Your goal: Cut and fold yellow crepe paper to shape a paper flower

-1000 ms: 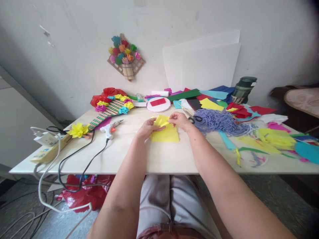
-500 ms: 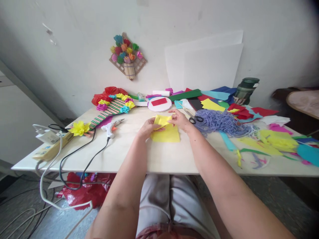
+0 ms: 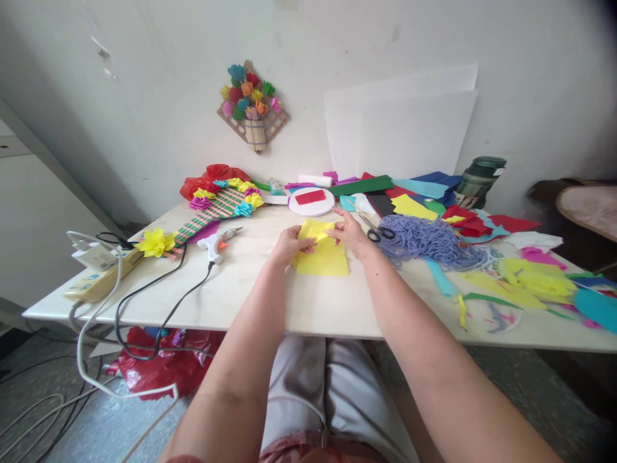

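A sheet of yellow crepe paper (image 3: 322, 262) lies in front of me on the table, creased along its upper part. My left hand (image 3: 292, 245) pinches its left side between thumb and fingers. On the upper right edge, my right hand (image 3: 350, 234) grips the paper between thumb and a finger, its other fingers raised. Just beyond the paper is a white oval fan shape (image 3: 322, 207) with a red strip (image 3: 310, 197) on it. To the right of my right hand are black-handled scissors (image 3: 380, 234).
A white glue gun (image 3: 211, 246) lies left, its cord trailing near a power strip (image 3: 103, 276). Behind it is a woven fan (image 3: 212, 213) with paper flowers. Purple yarn (image 3: 424, 241) and coloured paper scraps (image 3: 535, 280) spread right. A dark green bottle (image 3: 479, 182) stands at the back.
The folded upper part of the yellow paper now lies flatter, with less of a raised flap. Both hands keep their hold and have hardly moved. The view has shifted slightly.
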